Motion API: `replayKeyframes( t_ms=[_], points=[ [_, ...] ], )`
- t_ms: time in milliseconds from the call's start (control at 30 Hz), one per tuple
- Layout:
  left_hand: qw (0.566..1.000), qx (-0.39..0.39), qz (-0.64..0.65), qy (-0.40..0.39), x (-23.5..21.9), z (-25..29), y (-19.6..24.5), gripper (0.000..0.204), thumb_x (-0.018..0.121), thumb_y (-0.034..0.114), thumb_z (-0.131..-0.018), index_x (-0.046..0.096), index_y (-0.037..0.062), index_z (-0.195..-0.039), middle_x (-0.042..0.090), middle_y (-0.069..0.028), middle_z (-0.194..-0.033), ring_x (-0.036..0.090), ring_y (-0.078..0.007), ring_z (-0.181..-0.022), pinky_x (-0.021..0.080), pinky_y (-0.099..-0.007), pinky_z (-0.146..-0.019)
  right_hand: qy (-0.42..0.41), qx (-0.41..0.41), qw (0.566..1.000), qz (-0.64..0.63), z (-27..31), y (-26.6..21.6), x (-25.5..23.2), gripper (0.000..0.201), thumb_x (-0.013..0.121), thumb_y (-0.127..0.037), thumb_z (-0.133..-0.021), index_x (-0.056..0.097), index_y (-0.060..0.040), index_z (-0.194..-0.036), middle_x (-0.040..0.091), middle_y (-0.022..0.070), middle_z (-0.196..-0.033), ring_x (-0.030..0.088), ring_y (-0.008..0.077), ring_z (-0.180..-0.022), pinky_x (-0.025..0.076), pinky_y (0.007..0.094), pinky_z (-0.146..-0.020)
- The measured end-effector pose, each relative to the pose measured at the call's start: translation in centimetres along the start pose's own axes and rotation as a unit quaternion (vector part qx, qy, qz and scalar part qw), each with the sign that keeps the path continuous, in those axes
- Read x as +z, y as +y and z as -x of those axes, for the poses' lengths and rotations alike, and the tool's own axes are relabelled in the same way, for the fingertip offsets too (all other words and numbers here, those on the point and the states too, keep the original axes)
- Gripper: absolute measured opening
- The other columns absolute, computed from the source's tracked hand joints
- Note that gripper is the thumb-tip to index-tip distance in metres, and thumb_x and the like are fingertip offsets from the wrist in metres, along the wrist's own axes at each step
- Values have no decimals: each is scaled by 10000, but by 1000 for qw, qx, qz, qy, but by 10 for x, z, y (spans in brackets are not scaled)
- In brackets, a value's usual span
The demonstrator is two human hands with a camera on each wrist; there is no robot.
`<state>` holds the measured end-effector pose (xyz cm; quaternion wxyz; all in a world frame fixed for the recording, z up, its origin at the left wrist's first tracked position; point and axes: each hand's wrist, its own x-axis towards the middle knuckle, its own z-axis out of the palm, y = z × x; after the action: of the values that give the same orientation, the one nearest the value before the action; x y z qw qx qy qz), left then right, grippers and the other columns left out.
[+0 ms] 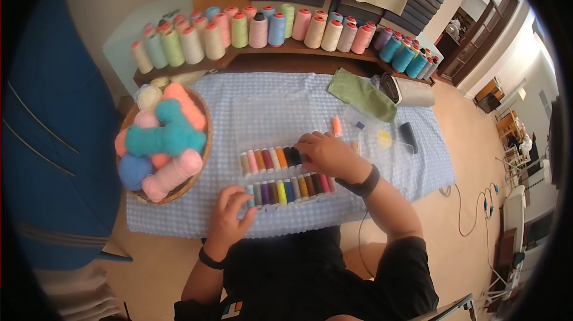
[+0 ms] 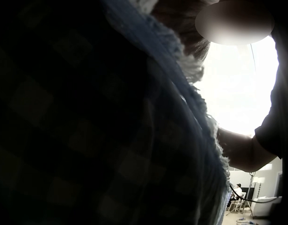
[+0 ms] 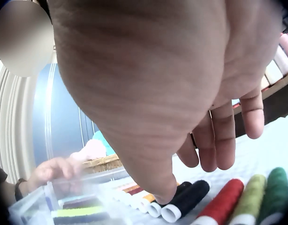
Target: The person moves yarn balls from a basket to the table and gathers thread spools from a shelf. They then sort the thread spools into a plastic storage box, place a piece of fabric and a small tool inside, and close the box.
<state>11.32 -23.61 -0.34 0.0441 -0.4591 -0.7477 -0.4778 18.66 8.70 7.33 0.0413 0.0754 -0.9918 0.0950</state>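
Observation:
My right hand [image 1: 331,157] reaches over the right end of the upper row of thread spools. In the right wrist view its thumb [image 3: 163,193] comes down right at a black spool [image 3: 191,199], and the other fingers hang fairly straight beyond it. Red [image 3: 223,199] and green [image 3: 275,190] spools lie beside the black ones. My left hand [image 1: 230,210] is at the left end of the clear plastic box [image 1: 262,204], fingers loosely bent beside a teal spool [image 1: 250,196]. The box holds a lower row of many-coloured spools. The left wrist view shows mostly dark checked cloth.
A basket [image 1: 206,169] of yarn stands left on the checked tablecloth [image 1: 179,219]. Large thread cones [image 1: 276,30] line the shelf behind. On the right are an orange spool [image 1: 336,126], green fabric [image 1: 361,95], a fabric roll [image 1: 415,91] and clear containers [image 1: 388,157].

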Motion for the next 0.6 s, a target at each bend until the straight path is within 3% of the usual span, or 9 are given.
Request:
replayKeyframes(
  t_ms=[233, 600],
  points=[
    [1000, 4, 6, 2, 2, -1, -1, 270, 774, 98, -884, 704, 41, -1138, 608, -157, -1235, 679, -362, -1083, 574, -433, -906, -11, -20, 1000, 2, 3, -2, 1, 367, 814, -179, -849, 732, -37, -1177, 697, 80, -1227, 643, 295, -1173, 507, 423, -993],
    [1000, 1, 3, 5, 2, 0, 0, 268, 777, 92, -880, 703, 39, -1132, 610, -154, -1229, 674, -364, -1086, 573, -432, -906, -16, -21, 999, 18, -4, -8, 4, 334, 853, -224, -823, 665, -73, -1054, 682, 65, -1097, 669, 297, -1078, 499, 432, -937]
  ],
)
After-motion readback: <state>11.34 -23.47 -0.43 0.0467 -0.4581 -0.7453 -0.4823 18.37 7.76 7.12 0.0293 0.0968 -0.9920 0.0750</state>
